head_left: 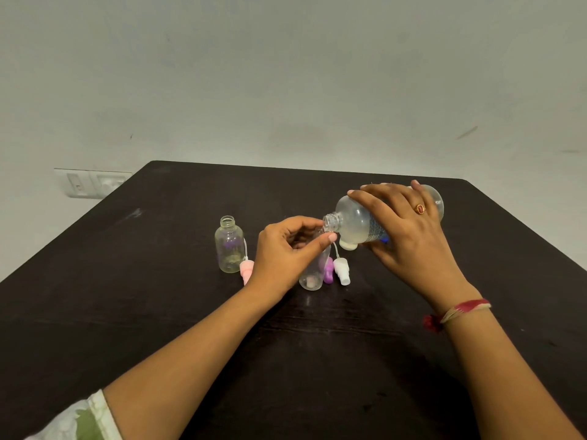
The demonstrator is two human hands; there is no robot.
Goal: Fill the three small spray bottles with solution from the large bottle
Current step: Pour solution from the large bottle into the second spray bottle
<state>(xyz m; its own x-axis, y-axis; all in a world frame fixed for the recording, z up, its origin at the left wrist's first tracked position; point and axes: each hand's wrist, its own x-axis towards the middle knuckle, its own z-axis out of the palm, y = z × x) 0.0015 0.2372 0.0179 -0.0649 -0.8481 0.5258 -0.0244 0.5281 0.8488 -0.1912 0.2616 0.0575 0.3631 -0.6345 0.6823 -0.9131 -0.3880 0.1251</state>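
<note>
While your right hand (409, 230) grips the large bottle (362, 223), tipped on its side at centre right with its open mouth at the neck of a small spray bottle (313, 274), your left hand (286, 249) pinches that small bottle near its top; it looks almost empty, as does the uncapped one (229, 246) standing left of centre. Pink (246, 270), purple (328, 270) and white (342, 270) spray heads lie on the table (158, 312); a third bottle cannot be made out, so filling has barely begun
</note>
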